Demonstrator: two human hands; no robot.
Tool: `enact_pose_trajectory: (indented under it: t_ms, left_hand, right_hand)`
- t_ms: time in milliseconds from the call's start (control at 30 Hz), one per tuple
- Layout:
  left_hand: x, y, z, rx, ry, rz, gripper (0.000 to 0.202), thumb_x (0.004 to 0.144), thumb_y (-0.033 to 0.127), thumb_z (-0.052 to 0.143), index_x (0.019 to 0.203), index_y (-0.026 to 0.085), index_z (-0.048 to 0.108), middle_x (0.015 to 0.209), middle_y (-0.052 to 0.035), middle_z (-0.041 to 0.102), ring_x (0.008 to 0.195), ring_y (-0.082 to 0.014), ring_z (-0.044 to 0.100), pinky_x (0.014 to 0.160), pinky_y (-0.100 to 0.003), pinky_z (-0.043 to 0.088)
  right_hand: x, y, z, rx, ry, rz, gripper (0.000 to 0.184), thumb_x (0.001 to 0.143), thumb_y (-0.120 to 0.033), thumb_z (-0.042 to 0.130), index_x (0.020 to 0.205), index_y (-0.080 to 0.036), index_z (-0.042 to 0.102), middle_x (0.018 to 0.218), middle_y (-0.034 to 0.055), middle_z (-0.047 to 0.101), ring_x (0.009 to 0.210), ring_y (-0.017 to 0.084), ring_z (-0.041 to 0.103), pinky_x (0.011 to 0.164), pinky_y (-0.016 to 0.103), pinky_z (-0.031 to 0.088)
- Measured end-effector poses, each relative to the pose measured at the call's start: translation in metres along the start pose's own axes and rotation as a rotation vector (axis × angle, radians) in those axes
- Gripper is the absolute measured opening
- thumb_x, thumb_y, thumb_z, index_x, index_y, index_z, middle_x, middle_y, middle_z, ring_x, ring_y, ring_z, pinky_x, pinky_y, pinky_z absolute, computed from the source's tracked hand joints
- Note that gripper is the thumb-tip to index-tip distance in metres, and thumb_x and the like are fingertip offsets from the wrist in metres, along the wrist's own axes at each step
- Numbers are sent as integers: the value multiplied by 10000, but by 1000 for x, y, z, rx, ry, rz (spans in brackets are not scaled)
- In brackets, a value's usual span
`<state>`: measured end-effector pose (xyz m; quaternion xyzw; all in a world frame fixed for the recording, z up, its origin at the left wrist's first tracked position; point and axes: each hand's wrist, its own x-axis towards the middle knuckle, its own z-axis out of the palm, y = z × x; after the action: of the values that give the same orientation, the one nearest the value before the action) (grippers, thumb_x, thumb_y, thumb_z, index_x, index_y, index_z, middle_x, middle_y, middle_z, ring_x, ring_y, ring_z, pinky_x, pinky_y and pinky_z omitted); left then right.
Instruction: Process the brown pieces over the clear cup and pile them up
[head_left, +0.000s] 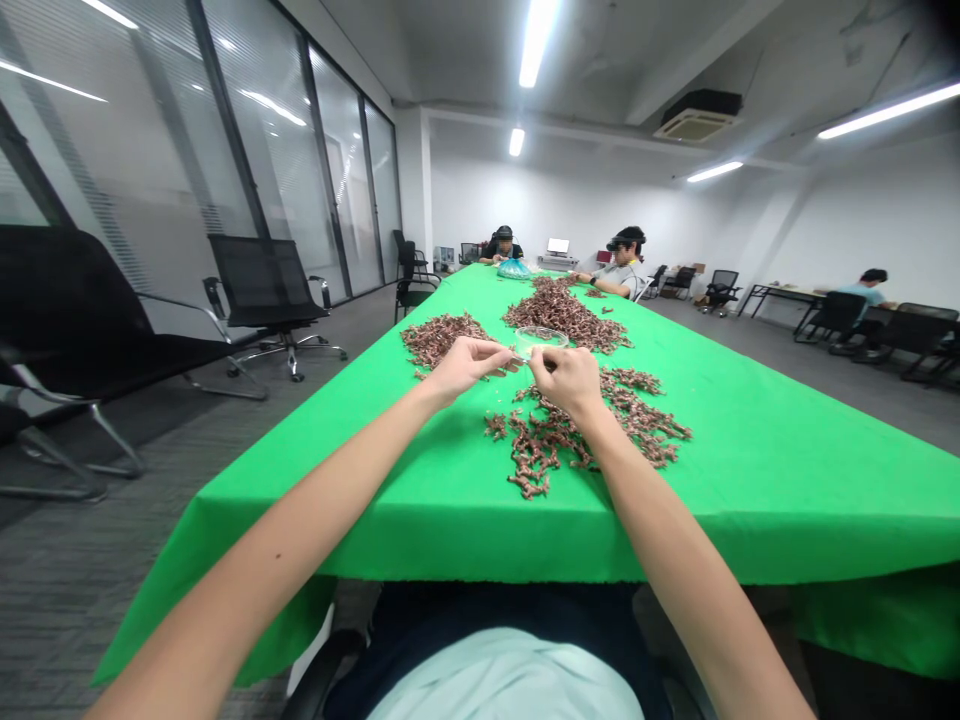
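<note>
Above the green-covered table, my left hand pinches a small brown piece between thumb and fingertips; its exact kind is too small to tell. Facing it, my right hand is closed with curled fingers, the tips nearly meeting those of the left. What the right fingers hold is hidden, though a thin pale glint shows between the hands. Just beyond them stands a clear round dish. Under and beside my right hand lies a loose spread of knobbly brown pieces. A denser heap of brown pieces lies beyond my left hand.
A large brown heap rises behind the dish. Farther along the green cloth is a blue-green bag. Two people sit at the far end, one with hands at the pieces. Black chairs stand at left.
</note>
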<state>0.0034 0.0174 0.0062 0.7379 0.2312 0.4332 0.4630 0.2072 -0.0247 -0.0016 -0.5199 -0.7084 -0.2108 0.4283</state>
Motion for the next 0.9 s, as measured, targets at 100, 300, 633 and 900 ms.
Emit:
enact_pose_trajectory:
  t_ms: [100, 300, 633, 900]
  left_hand:
    - [1, -3, -2, 76, 30, 68, 416, 794, 514, 783, 982, 144, 807, 971, -131, 793, 871, -208, 730, 792, -304, 554]
    - [0, 0, -3, 73, -5, 82, 443, 832, 516, 745, 1053, 136, 798, 981, -138, 791, 893, -217, 737, 790, -307, 561]
    - [-1, 6, -2, -19, -33, 49, 401, 679, 355, 895, 1012, 152, 802, 1059, -133, 782, 961, -237, 748, 911, -362, 579]
    - [-1, 8, 0, -3, -14, 48, 397, 672, 366, 896, 992, 149, 805, 1019, -132, 788, 953, -244, 749, 901, -369, 588]
  right_hand:
    - [2, 1, 1, 205, -115, 79, 560, 960, -427, 445, 474, -174, 562, 494, 36, 562, 468, 117, 459, 555, 284, 298]
    - [4, 1, -2, 507, -309, 276, 563, 930, -465, 466, 477, -169, 621, 408, 10, 514, 415, 118, 476, 531, 264, 360]
    - [2, 4, 1, 549, -263, 265, 521, 912, -478, 492, 523, -169, 652, 451, 17, 566, 450, 124, 510, 537, 254, 381]
    - [2, 2, 0, 538, -248, 235, 528, 915, -485, 477, 518, -172, 629, 451, 11, 551, 458, 121, 495, 537, 251, 371]
